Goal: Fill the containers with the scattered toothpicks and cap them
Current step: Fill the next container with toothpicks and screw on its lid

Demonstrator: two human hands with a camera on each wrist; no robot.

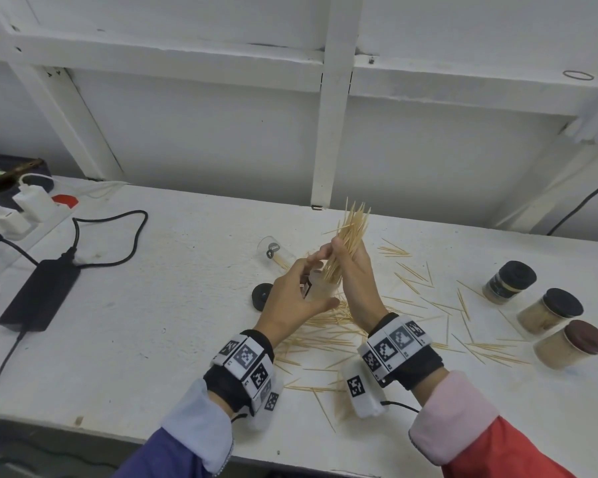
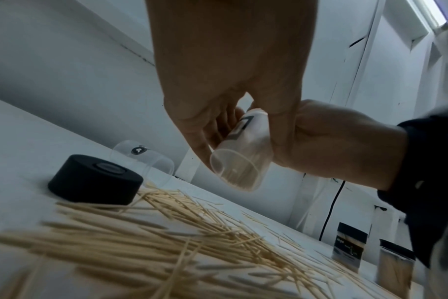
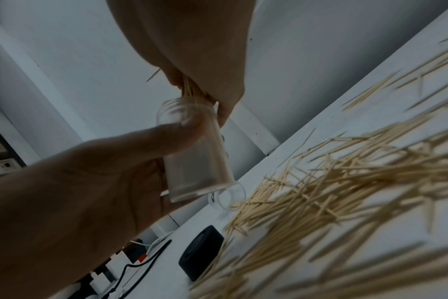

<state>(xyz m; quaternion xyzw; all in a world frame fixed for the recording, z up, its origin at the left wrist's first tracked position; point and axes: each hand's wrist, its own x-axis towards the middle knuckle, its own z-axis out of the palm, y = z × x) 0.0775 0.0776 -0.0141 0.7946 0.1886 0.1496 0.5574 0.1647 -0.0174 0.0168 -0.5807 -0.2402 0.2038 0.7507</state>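
Note:
My left hand [image 1: 299, 291] grips a clear plastic container [image 1: 320, 288] lifted off the table, also seen as the container [image 2: 243, 153] and the container [image 3: 194, 155]. My right hand [image 1: 351, 270] holds a bundle of toothpicks [image 1: 349, 239] upright, its lower ends inside the container's mouth. Many loose toothpicks [image 1: 328, 336] lie scattered on the white table [image 1: 152, 305] under and right of my hands. A black cap [image 1: 261, 295] lies left of my left hand. A second clear container [image 1: 273, 251] lies on its side behind it.
Three capped, filled containers [image 1: 549, 312] stand at the right. A black power adapter [image 1: 40, 293] with cables and a power strip with chargers [image 1: 21, 205] sit at the left. A white wall with beams runs behind the table.

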